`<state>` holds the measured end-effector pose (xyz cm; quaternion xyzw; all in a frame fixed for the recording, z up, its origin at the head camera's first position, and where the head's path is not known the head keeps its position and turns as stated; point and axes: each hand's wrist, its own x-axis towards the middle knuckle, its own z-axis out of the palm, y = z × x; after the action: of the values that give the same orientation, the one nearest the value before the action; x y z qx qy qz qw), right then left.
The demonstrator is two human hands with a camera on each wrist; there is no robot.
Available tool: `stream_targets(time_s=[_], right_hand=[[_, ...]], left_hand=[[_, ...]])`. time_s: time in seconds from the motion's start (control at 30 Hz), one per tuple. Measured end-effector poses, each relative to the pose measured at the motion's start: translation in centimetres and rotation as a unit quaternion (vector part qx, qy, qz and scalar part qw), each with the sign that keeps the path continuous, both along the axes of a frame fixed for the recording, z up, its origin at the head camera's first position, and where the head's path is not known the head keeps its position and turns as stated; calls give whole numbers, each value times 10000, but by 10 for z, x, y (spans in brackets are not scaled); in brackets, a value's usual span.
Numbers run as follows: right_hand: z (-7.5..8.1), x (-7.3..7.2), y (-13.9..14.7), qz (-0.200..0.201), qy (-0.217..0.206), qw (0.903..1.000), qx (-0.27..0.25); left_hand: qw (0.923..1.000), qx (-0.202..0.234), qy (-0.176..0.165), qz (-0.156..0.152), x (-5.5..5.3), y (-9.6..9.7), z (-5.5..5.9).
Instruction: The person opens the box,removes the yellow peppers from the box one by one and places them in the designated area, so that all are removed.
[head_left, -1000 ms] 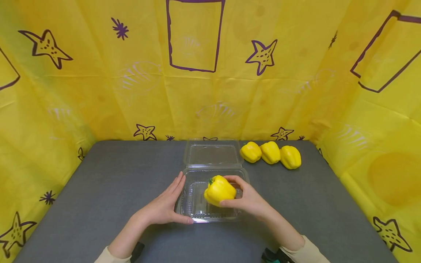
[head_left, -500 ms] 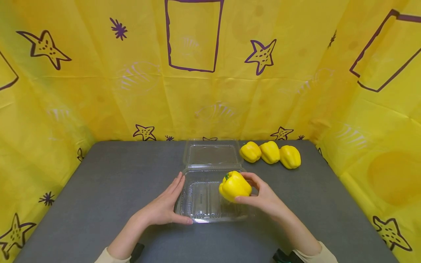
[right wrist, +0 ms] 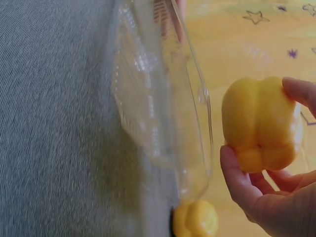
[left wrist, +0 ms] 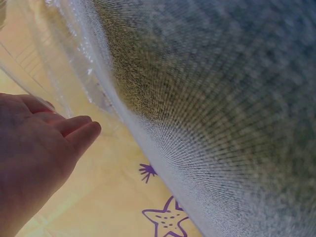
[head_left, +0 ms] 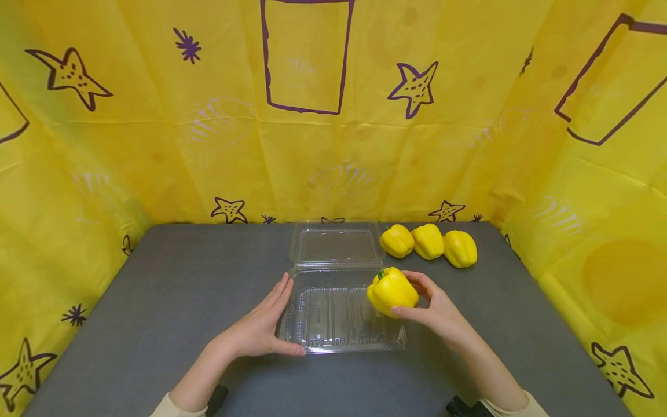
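Note:
A yellow bell pepper (head_left: 392,291) with a green stem is held by my right hand (head_left: 438,313), thumb on its near side and fingers behind. It overlaps the right part of a clear plastic clamshell container (head_left: 330,324), whose lid (head_left: 336,246) lies folded back. In the right wrist view the bell pepper (right wrist: 259,123) is raised above the container rim (right wrist: 205,123). My left hand (head_left: 255,333) rests along the container's left side with straight fingers, the thumb at the front corner. In the left wrist view, the left fingertips (left wrist: 84,131) are beside the clear plastic wall.
Three more yellow bell peppers stand in a row at the back right: one beside the lid (head_left: 397,241), one in the middle (head_left: 428,241) and one at the right end (head_left: 460,249). A yellow patterned cloth (head_left: 333,150) surrounds the grey table (head_left: 208,266).
My right hand has moved the bell pepper rightward and slightly back, from over the container's middle to its right side. The left hand has stayed at the container's left edge.

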<state>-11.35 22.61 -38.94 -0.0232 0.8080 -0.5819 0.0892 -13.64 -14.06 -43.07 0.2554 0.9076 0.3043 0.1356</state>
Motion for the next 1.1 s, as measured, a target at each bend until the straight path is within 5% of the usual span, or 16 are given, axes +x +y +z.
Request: stream_targets(time_s=[1.1], right_hand=[[-23, -5, 73, -1153, -240, 9924, 361]], left_hand=[[10000, 4, -41, 6, 0, -1, 1]])
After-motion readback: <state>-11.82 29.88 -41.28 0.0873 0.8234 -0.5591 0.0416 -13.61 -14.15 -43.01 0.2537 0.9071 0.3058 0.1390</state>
